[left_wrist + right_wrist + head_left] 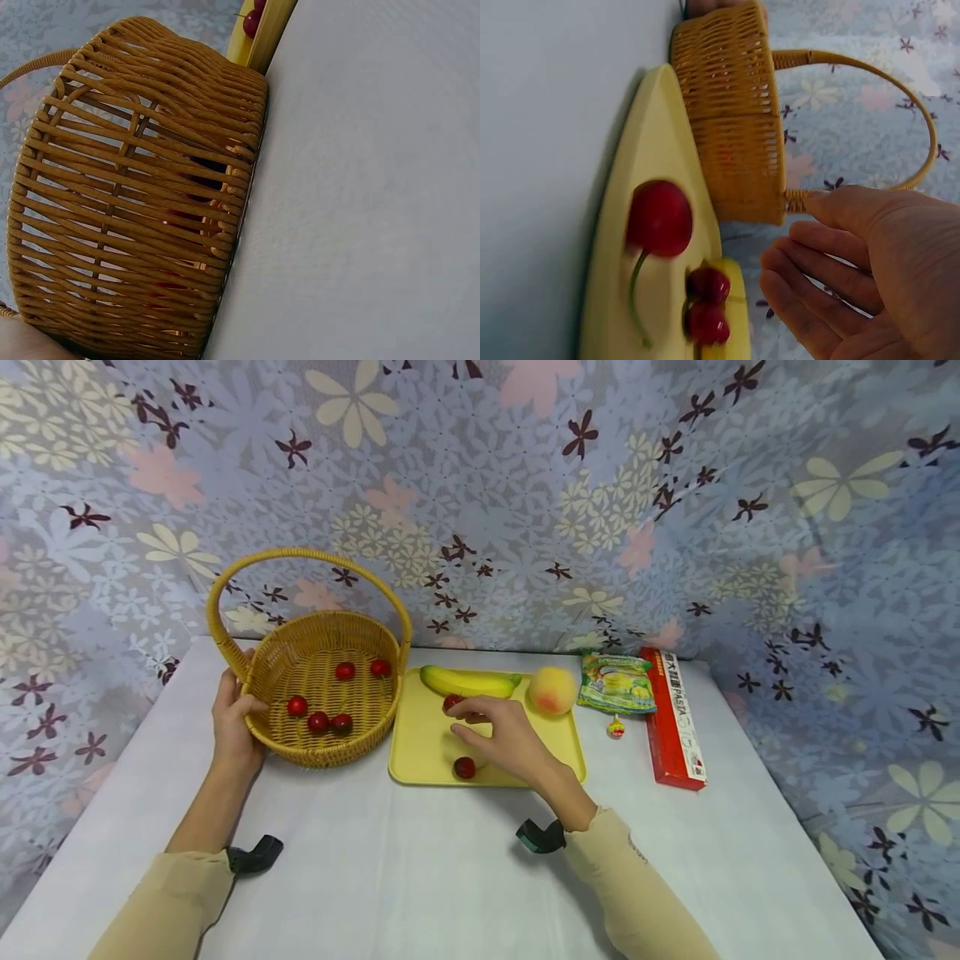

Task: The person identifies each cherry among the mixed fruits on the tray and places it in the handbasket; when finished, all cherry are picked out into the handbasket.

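My left hand (236,731) grips the left rim of a round wicker basket (322,756), its thumb over the edge. Several red cherries (318,722) lie on the basket's woven floor. Just right of it is a yellow tray (420,747). Over the tray hovers my right hand (506,739), fingers loosely bent and nothing between them. A dark red cherry (464,767) with a green stem lies near the tray's front edge. Another cherry (452,702) shows by the right fingertips; the right wrist view has two cherries (708,324) side by side there.
A banana (468,682) lies along the tray's back, with a peach (552,690) at its right. Beyond the tray are a green-yellow snack packet (617,683), a small wrapped lollipop (616,727) and a red-and-white pasta box (675,727). The basket's tall handle (307,553) arches upward.
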Motion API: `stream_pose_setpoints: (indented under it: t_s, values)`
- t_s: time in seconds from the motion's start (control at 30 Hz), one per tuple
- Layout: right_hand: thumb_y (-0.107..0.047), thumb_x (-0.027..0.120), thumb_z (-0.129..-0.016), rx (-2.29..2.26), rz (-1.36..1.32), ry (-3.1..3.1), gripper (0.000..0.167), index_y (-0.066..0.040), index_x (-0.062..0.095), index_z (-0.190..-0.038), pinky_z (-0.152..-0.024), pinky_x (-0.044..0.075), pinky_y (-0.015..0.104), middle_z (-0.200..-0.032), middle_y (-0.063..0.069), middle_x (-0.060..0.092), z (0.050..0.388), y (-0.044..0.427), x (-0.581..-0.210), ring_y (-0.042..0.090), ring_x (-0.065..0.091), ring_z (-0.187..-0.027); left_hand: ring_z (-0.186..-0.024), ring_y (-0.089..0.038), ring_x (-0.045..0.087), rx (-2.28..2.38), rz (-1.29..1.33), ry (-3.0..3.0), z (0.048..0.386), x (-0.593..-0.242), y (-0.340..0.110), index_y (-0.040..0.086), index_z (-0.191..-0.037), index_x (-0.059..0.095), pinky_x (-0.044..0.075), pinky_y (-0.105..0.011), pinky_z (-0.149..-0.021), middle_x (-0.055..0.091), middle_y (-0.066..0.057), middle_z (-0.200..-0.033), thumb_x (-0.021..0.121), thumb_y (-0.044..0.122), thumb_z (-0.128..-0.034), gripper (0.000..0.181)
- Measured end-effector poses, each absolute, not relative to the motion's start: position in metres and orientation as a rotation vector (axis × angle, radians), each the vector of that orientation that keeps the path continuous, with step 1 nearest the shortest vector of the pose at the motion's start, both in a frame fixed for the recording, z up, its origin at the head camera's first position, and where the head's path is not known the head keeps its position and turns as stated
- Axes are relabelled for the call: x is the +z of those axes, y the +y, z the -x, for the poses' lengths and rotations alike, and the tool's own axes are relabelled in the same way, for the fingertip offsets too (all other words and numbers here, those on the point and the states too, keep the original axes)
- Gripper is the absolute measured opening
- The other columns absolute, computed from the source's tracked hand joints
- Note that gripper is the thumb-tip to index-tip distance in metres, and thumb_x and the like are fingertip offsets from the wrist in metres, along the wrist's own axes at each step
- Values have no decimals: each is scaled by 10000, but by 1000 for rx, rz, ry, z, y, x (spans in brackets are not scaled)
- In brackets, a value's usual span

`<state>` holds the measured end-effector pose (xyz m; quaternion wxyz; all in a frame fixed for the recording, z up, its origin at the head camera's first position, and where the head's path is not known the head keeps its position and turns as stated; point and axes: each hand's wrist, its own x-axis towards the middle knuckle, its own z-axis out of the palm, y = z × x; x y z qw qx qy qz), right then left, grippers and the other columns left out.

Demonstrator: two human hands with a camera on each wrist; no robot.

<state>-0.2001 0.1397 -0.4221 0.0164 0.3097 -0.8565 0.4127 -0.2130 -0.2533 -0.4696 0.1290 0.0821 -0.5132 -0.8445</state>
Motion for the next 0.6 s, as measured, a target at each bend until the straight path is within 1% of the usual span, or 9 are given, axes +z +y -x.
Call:
stream_pose_setpoints:
  t_s: [0.17,0.23,0.33,0.47,0.6]
  values:
    - [-140,780,-954,1351,-963,-2659,243,-14,758,-1161,-954,590,461,-1157,162,771,192,156,-431,321,739,-1091,-1461,-205,376,-2458,-235,-1479,213,-469,-255,214,-1563,481,377,-264,-1143,425,-17,-1629,303,-157,-873,804]
    - [-161,789,-949,1365,-956,-2670,269,-7,758,-1168,-955,590,446,-1157,150,776,189,162,-436,307,751,-1076,-1463,-206,373,-2453,-234,-1482,213,-468,-255,215,-1567,476,378,-260,-1143,421,-20,-1633,304,-156,-878,801]
    - [-204,804,-942,1363,-939,-2687,303,-29,762,-1186,-957,589,423,-1159,115,784,185,167,-446,273,759,-1070,-1485,-205,356,-2460,-232,-1491,214,-466,-255,227,-1586,457,353,-262,-1181,400,-11,-1654,306,-147,-888,806]
    - [-240,823,-925,1343,-928,-2692,328,-72,767,-1201,-948,588,406,-1153,55,791,180,169,-457,218,754,-1063,-1508,-175,331,-2467,-239,-1519,212,-466,-254,259,-1605,438,299,-263,-1231,379,30,-1676,318,-135,-896,820]
    - [-254,844,-905,1335,-947,-2689,327,-121,771,-1195,-939,576,381,-1119,-26,790,173,164,-466,134,744,-1022,-1509,-164,314,-2476,-241,-1507,211,-468,-254,259,-1614,429,293,-249,-1220,362,30,-1683,310,-142,-897,830]
